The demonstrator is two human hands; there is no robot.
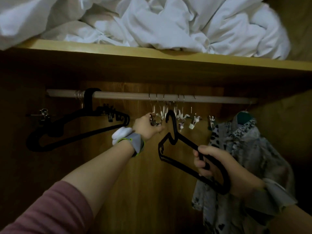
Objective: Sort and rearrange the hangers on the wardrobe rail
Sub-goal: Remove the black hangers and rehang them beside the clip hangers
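Note:
A pale wardrobe rail (128, 95) runs across the cupboard under a wooden shelf. My right hand (211, 163) grips a black hanger (175, 141) by its shoulder, off the rail, hook pointing up just below the rail. My left hand (147, 126) reaches up and closes on the metal clip of one of several white clip hangers (170, 114) bunched at the rail's middle. A stack of black hangers (76, 127) hangs at the left, tilted, with a metal clip hanger (43, 113) beside it.
A patterned grey garment (239, 149) hangs at the rail's right end, close behind my right hand. White bedding (168, 22) is piled on the wooden shelf (152, 56) above. The brown back panel (135, 183) lies behind.

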